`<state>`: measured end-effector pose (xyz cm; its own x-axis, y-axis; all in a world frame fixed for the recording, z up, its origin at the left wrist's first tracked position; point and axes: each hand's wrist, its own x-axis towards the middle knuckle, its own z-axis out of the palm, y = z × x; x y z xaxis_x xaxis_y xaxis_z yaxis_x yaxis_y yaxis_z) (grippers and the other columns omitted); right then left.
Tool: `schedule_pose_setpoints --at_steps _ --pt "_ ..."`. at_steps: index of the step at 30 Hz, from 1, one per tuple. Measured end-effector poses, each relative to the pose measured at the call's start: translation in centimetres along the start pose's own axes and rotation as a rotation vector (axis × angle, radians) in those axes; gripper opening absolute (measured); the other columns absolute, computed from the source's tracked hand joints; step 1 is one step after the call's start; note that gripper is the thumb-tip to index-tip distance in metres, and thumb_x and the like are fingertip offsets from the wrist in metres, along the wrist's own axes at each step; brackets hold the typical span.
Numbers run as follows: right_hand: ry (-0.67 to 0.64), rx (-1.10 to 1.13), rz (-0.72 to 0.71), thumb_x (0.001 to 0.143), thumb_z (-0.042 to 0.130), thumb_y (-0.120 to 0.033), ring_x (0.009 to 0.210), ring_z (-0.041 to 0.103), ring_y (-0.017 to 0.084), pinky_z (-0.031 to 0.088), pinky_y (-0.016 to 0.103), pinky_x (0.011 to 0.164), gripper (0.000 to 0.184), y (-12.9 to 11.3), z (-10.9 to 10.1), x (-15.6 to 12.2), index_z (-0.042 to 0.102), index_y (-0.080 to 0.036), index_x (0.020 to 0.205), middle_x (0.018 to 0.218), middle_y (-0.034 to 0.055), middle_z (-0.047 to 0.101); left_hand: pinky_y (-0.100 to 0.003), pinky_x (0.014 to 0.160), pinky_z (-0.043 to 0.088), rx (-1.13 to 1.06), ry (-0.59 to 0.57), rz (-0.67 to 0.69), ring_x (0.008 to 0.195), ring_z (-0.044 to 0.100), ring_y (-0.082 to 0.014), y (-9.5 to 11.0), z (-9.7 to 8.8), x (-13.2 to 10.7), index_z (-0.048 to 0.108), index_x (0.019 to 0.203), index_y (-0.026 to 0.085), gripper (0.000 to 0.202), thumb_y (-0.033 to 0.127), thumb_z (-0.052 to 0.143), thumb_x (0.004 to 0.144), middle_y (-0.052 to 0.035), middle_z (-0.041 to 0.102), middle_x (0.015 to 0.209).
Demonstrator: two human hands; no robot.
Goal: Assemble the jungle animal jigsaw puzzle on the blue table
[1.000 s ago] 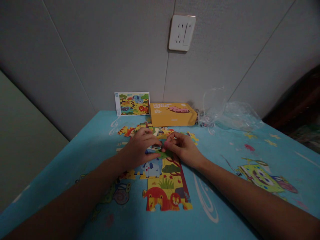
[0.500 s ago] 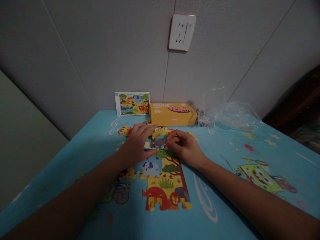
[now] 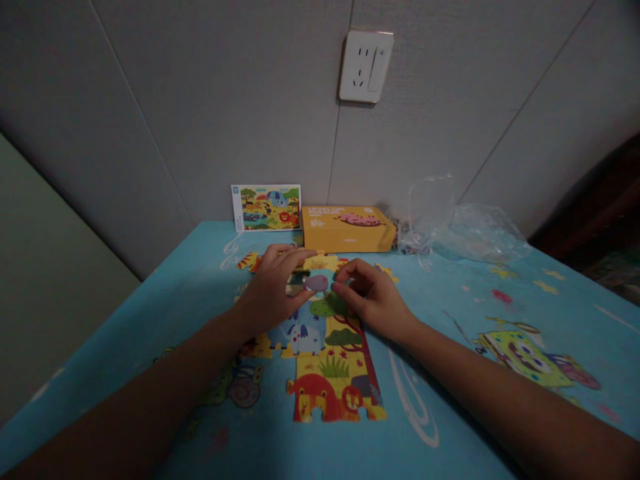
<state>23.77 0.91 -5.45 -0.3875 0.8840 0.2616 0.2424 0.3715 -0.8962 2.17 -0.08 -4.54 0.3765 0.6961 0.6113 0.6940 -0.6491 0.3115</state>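
Observation:
A puzzle piece with a grey-purple hippo [image 3: 317, 283] is raised above the partly joined puzzle [image 3: 333, 360]. My left hand [image 3: 270, 283] grips it from the left, thumb below and fingers above. At the piece's right edge, my right hand [image 3: 374, 297] has its thumb and index finger pinched together; the exact contact is hard to see. Beneath and nearer to me, joined pieces show elephants, a tree, grass and red lions. My left hand covers part of the puzzle, and loose-looking pieces [image 3: 247, 261] show beyond it.
A picture card [image 3: 270, 208] leans on the wall beside a yellow puzzle box [image 3: 347, 230]. Clear plastic bags [image 3: 480, 233] lie to the right, one with small pieces. A blue cartoon-print cloth [image 3: 450, 413] covers the table. A wall socket [image 3: 367, 67] is above.
The hippo piece has tilted and now shows its picture more fully and brightly. My right fingertips have shifted slightly at its edge. The joined puzzle stays the same.

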Motion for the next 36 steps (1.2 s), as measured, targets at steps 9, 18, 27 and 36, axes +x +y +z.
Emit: schedule_pose_setpoints --at_steps 9,18,27,36 --pt "0.287 -0.012 -0.002 0.079 0.064 -0.037 0.054 0.047 0.011 0.036 0.026 0.05 0.02 0.5 -2.4 1.5 0.056 -0.02 0.085 0.078 0.0008 0.059 -0.049 0.103 0.043 -0.022 0.005 -0.014 0.117 0.047 -0.0276 0.3 0.1 -0.1 0.035 0.145 0.022 0.071 0.023 0.069 0.082 -0.0087 0.059 0.13" --pt "0.077 -0.591 0.065 0.084 0.056 -0.029 0.075 0.061 0.019 0.045 0.032 0.072 0.022 2.6 -5.4 3.3 0.071 -0.017 0.094 0.084 0.0072 0.071 -0.05 0.104 0.04 -0.012 -0.036 -0.036 0.117 0.045 -0.028 0.2 0.3 -0.2 0.034 0.145 0.019 0.068 0.019 0.063 0.084 -0.0086 0.06 0.125" --pt "0.142 -1.091 0.276 0.074 0.067 -0.056 0.091 0.065 0.035 0.048 0.041 0.076 0.066 1.8 -6.0 2.0 0.061 -0.01 0.121 0.102 0.0216 0.067 -0.05 0.103 0.04 0.039 -0.063 -0.036 0.12 0.045 -0.0303 -0.1 0.5 -0.2 0.043 0.139 0.016 0.058 0.022 0.061 0.084 -0.0123 0.058 0.126" --pt "0.254 -0.935 0.385 0.073 0.066 -0.053 0.076 0.069 0.028 0.044 0.032 0.062 0.054 1.3 -6.9 2.8 0.067 -0.011 0.108 0.081 0.0132 0.074 -0.049 0.102 0.041 0.056 -0.063 -0.005 0.117 0.047 -0.0297 -0.1 0.5 -0.2 0.048 0.135 0.016 0.052 0.022 0.06 0.085 -0.012 0.059 0.127"
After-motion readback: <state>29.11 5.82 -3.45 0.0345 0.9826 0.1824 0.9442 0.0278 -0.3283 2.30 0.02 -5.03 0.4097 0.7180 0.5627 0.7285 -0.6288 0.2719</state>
